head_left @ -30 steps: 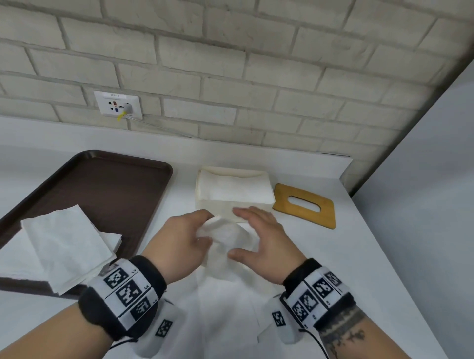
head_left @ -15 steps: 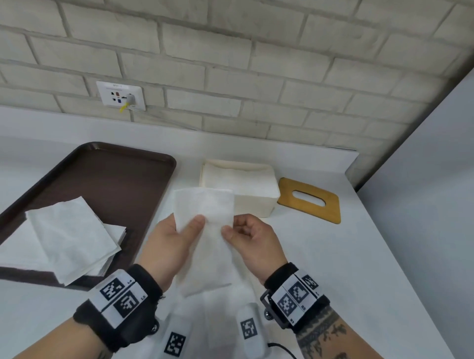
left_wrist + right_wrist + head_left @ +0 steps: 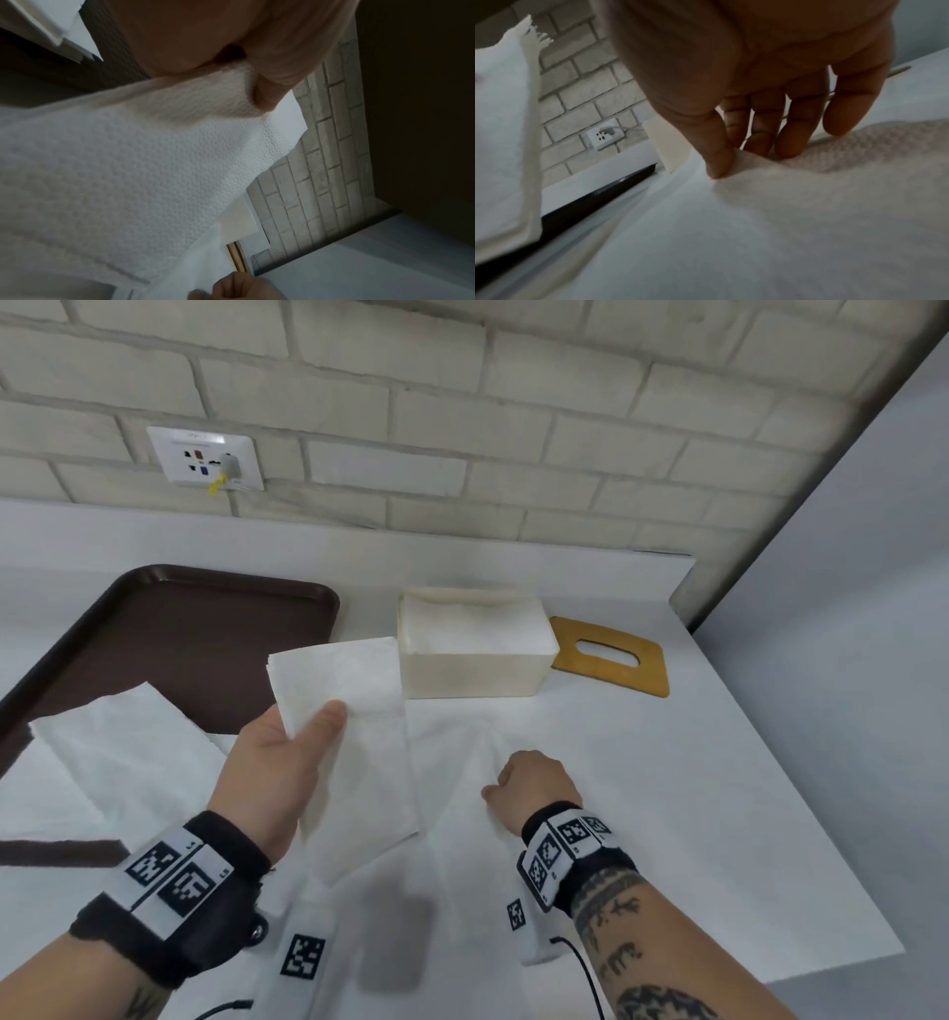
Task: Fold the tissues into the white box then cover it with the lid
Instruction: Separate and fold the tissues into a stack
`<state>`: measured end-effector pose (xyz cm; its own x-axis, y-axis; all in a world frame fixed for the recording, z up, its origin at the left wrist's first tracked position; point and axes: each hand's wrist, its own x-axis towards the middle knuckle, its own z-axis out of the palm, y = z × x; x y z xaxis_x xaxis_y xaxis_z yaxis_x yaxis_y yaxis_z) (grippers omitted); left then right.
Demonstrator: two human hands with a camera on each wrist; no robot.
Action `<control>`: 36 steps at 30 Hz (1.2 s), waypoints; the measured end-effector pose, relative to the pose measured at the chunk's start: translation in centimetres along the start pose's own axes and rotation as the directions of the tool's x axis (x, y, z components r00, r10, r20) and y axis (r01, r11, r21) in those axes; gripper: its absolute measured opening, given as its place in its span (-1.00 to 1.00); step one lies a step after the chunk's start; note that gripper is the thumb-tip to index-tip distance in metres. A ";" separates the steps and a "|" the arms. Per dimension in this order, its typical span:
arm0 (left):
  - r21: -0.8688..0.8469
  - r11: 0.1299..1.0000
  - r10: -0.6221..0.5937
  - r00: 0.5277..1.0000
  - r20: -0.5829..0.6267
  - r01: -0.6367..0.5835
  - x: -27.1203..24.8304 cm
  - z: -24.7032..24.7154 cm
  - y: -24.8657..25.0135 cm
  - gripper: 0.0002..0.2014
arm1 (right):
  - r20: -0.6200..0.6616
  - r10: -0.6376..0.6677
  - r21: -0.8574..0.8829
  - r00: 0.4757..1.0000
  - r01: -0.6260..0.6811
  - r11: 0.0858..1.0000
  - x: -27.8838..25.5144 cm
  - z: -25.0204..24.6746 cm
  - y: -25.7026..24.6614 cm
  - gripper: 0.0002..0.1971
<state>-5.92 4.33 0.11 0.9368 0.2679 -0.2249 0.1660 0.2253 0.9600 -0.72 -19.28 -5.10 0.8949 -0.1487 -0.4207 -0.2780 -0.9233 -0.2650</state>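
Observation:
My left hand (image 3: 313, 731) pinches a folded white tissue (image 3: 354, 711) and holds it up just left of the open white box (image 3: 472, 675); the thumb (image 3: 270, 97) lies on top of the embossed tissue (image 3: 141, 162). The box holds folded tissues (image 3: 472, 629). The wooden lid (image 3: 611, 654) with its slot lies flat to the right of the box. My right hand (image 3: 518, 775) is down on a flat tissue (image 3: 462, 814) spread on the table. Its thumb (image 3: 718, 162) and fingers (image 3: 757, 142) pinch up a ridge of that sheet (image 3: 757, 223).
A brown tray (image 3: 179, 634) sits at the left with a pile of loose tissues (image 3: 118, 752) on its near end. A brick wall with a socket (image 3: 205, 459) runs behind the table. A grey wall closes off the right side, and the table edge (image 3: 821, 865) runs diagonally below it.
My right hand let go of the folded tissue and dropped to the flat sheet on the table. The left hand alone keeps the folded tissue, now a little further left.

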 end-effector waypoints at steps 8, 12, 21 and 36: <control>0.045 0.999 -0.017 1.000 0.003 0.017 0.2 -1.5 -0.4 -0.86 | -0.200 -0.041 0.499 0.979 0.138 0.855 -1.4 -1.4 1.1 -0.94; 0.060 0.997 -0.041 0.999 0.001 0.041 0.4 -1.2 -0.7 -0.84 | -0.221 -0.013 0.710 0.975 0.170 0.683 -1.8 -2.9 1.2 -0.91; -0.009 0.991 -0.132 0.988 0.081 0.133 0.4 2.2 -0.2 -0.77 | -0.084 -0.231 0.954 0.969 0.145 0.261 -4.1 -6.4 -1.7 -0.92; -0.088 0.987 -0.114 0.976 0.183 0.132 -0.4 4.1 -0.2 -0.74 | -0.082 -0.158 0.915 0.984 0.137 0.379 -2.9 -5.0 -2.6 -0.89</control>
<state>-5.01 0.32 0.71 0.9522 0.0645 -0.2985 0.2602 0.3401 0.9037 -0.84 -18.24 1.15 0.9532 -0.0301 -0.3007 -0.3019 -0.0463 -0.9522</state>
